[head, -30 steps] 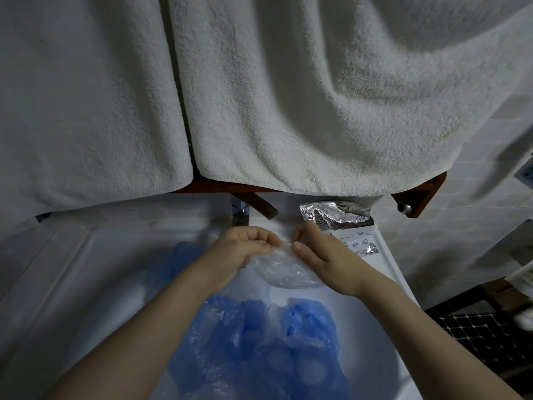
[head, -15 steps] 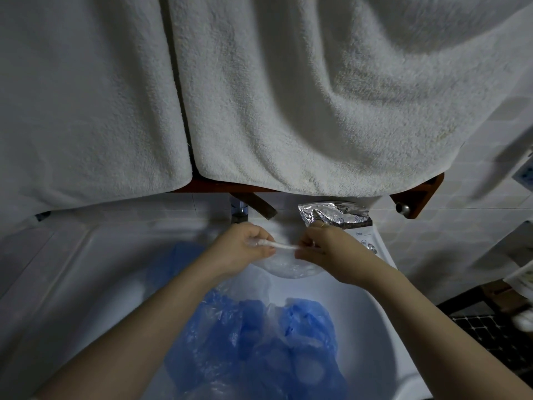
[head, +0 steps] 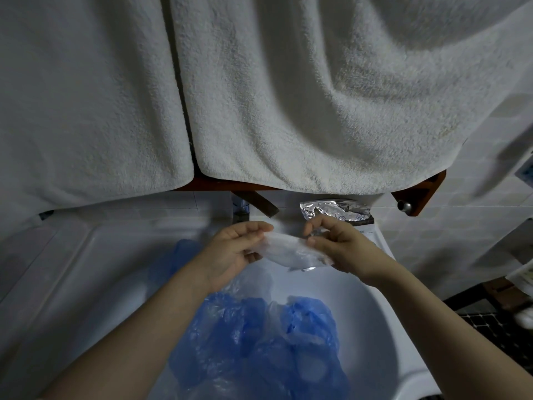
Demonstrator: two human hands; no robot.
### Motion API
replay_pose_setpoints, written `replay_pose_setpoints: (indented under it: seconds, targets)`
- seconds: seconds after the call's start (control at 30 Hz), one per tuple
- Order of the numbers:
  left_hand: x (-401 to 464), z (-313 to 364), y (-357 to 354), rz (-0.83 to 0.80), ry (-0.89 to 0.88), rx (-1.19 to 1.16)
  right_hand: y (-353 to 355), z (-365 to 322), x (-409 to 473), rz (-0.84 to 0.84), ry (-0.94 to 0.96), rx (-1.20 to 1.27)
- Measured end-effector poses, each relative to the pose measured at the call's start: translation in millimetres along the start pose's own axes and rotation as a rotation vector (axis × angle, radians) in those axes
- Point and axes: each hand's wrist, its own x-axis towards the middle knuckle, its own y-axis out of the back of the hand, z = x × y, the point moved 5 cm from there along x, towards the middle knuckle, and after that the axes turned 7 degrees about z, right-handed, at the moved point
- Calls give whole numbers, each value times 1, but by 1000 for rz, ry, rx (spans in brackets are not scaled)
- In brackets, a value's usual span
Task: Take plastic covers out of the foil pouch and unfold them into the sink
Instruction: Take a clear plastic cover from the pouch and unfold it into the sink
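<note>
While both pinch it, clear cover between left hand, right hand

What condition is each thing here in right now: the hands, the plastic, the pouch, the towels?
Left hand: pinching the clear cover.
Right hand: pinching its other end.
Clear cover: stretched between both hands, partly unfolded.
Blue covers: lying loose in the sink.
Foil pouch: open, crumpled, on the sink's rim.
Towels: hanging.

White sink w/ blue covers inside, foil pouch on rim.
</note>
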Motion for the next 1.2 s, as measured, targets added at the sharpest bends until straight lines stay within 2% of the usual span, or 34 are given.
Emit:
replay_pose_setpoints:
  seconds: [0.07,0.23,0.37,0.57,0.73,0.8,0.87,1.0,1.1,1.2]
  targets:
    - [2,2,0,41,-12,17,0,2,2,4,-43,55]
    - [7,1,-3,67,-64,250,-2,6,9,66,-172,76]
    - [9,2,-1,106,-92,376,-3,6,12,92,-95,-97]
    - [10,2,-4,78,-127,501,-3,7,14,53,-6,-368]
    - [17,7,-6,134,-300,758,-8,0,16,97,127,-736]
    - [19,12,-8,127,-379,858,-7,1,15,96,161,-789]
    - [20,14,-3,83,-334,821,-3,6,14,59,193,-694]
    - [12,6,3,-56,-49,542,2,11,15,-5,202,-495]
    - [8,5,0,-52,9,311,-2,11,13,-24,169,-363]
    - [8,4,2,4,17,135,-5,12,11,-18,112,-72]
